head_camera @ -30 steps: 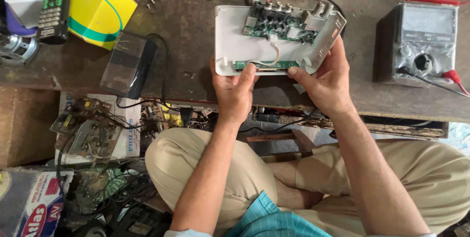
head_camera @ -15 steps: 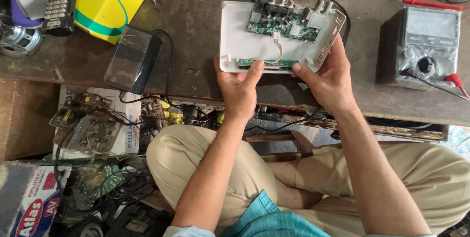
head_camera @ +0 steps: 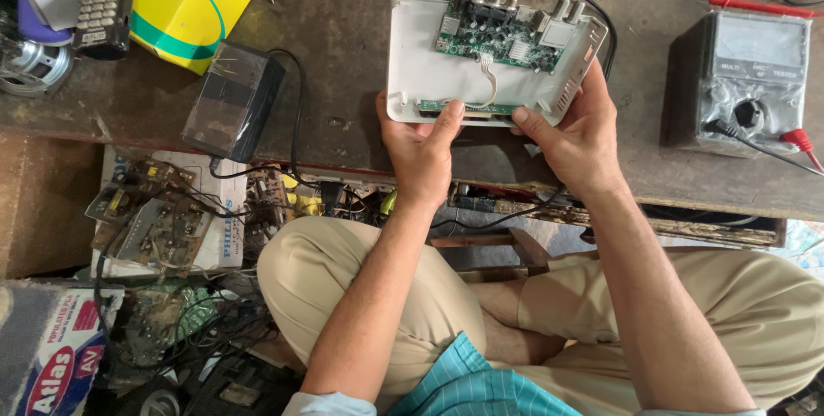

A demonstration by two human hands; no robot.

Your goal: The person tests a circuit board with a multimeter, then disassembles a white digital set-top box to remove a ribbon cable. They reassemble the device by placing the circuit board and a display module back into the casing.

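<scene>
Head view showed the left hand [head_camera: 421, 145] and right hand [head_camera: 577, 133] clamped on the near edge of an opened white plastic casing [head_camera: 429, 72] holding a green circuit board [head_camera: 502, 34], resting on a worn dark wooden workbench [head_camera: 343, 30]. A grey analogue meter [head_camera: 742, 81] stood right; a black adapter [head_camera: 232, 103] lay left.

Worn wooden bench [head_camera: 343, 47] — multimeter [head_camera: 740, 81], adapter [head_camera: 233, 100]

We hold a white case [head_camera: 429, 68] at its near edge on the bench [head_camera: 343, 38]: left hand [head_camera: 422, 148] thumb on the small front board [head_camera: 468, 109], right hand [head_camera: 573, 131] gripping the right corner. A green board [head_camera: 506, 34] sits inside the case. A meter [head_camera: 742, 81] stands right, a black adapter [head_camera: 233, 100] and yellow box [head_camera: 184, 4] left.
</scene>
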